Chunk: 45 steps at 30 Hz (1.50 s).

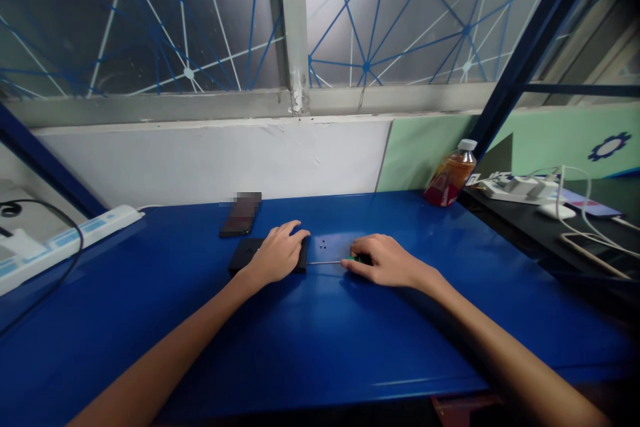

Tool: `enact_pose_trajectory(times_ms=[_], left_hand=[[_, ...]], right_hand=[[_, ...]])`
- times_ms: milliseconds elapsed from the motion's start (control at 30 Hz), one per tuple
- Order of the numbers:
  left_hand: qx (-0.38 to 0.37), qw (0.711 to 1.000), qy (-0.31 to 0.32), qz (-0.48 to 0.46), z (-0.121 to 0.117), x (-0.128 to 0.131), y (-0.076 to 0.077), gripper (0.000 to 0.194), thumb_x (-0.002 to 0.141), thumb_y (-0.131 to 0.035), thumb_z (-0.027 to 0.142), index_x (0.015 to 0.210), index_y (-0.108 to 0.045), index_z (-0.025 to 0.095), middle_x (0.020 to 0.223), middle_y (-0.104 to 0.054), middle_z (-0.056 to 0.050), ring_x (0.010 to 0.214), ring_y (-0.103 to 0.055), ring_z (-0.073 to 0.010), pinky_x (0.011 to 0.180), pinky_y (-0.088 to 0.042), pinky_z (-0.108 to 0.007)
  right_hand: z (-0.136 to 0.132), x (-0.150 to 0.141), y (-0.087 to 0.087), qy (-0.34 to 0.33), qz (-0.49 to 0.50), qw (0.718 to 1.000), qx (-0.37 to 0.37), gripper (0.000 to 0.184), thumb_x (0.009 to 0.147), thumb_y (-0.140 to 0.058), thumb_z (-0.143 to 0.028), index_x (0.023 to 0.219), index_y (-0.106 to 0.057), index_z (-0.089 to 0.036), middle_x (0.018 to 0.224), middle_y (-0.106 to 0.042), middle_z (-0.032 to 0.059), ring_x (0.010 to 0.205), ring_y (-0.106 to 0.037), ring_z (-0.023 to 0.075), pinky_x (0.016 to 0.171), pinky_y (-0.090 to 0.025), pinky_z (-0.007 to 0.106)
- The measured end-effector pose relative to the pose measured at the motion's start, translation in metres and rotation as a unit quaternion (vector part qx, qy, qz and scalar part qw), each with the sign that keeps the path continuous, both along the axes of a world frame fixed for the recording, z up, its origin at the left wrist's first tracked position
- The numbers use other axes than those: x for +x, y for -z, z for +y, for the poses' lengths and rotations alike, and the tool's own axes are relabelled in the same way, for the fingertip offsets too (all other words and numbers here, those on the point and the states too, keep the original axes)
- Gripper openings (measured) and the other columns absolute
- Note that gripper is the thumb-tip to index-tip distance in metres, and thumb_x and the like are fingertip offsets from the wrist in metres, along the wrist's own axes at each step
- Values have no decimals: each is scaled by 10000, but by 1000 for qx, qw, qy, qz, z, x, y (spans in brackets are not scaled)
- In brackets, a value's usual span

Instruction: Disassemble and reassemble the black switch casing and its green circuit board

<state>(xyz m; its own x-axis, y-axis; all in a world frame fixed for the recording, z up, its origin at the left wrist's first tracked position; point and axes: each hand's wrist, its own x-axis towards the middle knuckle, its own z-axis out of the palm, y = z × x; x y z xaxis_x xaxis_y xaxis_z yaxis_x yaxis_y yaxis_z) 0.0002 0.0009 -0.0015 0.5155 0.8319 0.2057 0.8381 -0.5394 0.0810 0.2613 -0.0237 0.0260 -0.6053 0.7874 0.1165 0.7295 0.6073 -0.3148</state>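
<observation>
A flat black box lies on the blue table. My left hand rests over its right part and grips it, with fingers and thumb bent near the right edge. Between the thumb and fingers of my right hand is a screwdriver with a green and black handle, mostly covered by the hand. Its thin metal shaft lies level and points left, with the tip at the right side of the box. Whether the tip sits in a screw is too small to tell. Several tiny dark screws lie just behind the shaft.
A dark phone lies behind the box. At the back right stands a bottle with a white cap. A white power strip and a black cable are on the left. Chargers and white cables lie on the dark surface at right.
</observation>
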Motion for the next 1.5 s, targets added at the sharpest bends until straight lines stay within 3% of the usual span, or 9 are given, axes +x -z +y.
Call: enact_pose_trajectory(times_ms=[333, 567, 800, 1100, 1333, 1500], left_hand=[[4, 1000, 14, 5, 2, 0, 2, 439, 982, -242, 222, 1296, -548, 202, 1368, -538, -100, 1294, -462, -255, 1029, -406, -440], [8, 1000, -12, 9, -1, 3, 3, 471, 1000, -259, 433, 1321, -541, 235, 1408, -510, -92, 1342, -409, -275, 1066, -350, -476], [-1, 1000, -6, 26, 0, 3, 1, 473, 1003, -253, 411, 1320, -540, 211, 1414, -502, -107, 1349, -402, -283, 1057, -357, -474], [3, 1000, 2, 30, -1, 2, 2, 448, 1007, -256, 387, 1307, -539, 213, 1424, -491, -106, 1354, -397, -274, 1056, -352, -467], [6, 1000, 5, 23, 0, 2, 4, 453, 1007, -255, 400, 1302, -542, 210, 1410, -506, -109, 1345, -408, -272, 1053, -353, -455], [15, 999, 8, 31, 0, 2, 4, 450, 1010, -250, 383, 1287, -553, 198, 1405, -508, -120, 1338, -416, -278, 1039, -366, -462]], right_hand=[[0, 2, 0, 9, 10, 1000, -20, 341, 800, -648, -520, 812, -555, -192, 687, -605, -1, 604, -503, 128, 554, -258, 241], [-2, 2, -6, -6, 13, 1000, -22, 407, 957, -416, -465, 706, -559, -179, 652, -603, 21, 593, -509, 128, 594, -302, 258], [0, 6, -8, -14, 26, 1000, 4, 359, 884, -546, -503, 754, -587, -170, 770, -630, 50, 678, -542, 153, 609, -326, 257], [0, 2, -7, -5, 33, 999, -29, 321, 812, -647, -500, 812, -566, -189, 678, -593, -3, 583, -487, 124, 554, -269, 243], [-1, 2, -7, -25, 35, 999, -19, 391, 968, -416, -455, 769, -609, -179, 675, -617, 26, 607, -528, 133, 600, -306, 256], [3, 5, -4, -33, 31, 999, -1, 406, 898, -521, -542, 779, -625, -167, 750, -608, 39, 655, -536, 142, 608, -329, 252]])
